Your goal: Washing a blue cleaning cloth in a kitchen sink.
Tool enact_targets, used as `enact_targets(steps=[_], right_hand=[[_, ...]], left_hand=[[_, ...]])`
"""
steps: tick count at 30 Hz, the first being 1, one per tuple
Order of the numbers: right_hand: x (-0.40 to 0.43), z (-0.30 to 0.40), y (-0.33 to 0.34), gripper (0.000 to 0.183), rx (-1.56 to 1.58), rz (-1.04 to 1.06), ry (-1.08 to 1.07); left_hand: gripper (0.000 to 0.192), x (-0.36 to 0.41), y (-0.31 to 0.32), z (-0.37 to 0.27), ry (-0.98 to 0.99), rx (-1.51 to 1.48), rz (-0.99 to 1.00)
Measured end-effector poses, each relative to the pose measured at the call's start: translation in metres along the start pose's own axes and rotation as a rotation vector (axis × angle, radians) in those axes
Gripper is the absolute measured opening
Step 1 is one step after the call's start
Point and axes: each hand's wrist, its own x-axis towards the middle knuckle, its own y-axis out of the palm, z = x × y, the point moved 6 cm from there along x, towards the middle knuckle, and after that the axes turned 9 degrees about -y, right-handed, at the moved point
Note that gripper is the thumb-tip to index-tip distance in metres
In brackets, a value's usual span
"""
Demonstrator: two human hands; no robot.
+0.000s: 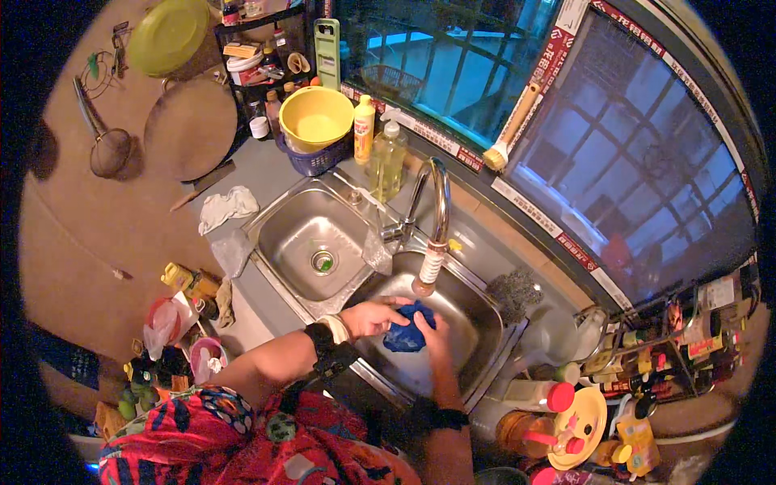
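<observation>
A bunched blue cloth [405, 337] is gripped between my two hands over the right sink basin [471, 330]. My left hand [371, 317] holds its upper left side, thumb lying across the front. On its right side, my right hand [434, 332] presses with the thumb on top. Just above the cloth hangs the faucet's white ribbed nozzle [431, 267], fitted to a curved chrome faucet [445, 194]. Whether water is running I cannot tell. Whitish, cloudy water or suds show at the basin's near end.
Left of my hands is the second steel basin [297, 236], a green scrap in its drain. Behind stand a dish soap pump bottle [388, 159], a yellow bottle [364, 130] and a yellow bowl [316, 118]. A steel wool scourer [515, 294] and lidded jars [533, 395] sit at right.
</observation>
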Motion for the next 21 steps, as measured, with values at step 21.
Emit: enact_targets(steps=[21], right_hand=[[-0.011,0.105,-0.009,0.022,-0.487,-0.199,-0.197]], left_hand=[[0.037,0.022,0.004,0.018,-0.014,-0.547,0.104]])
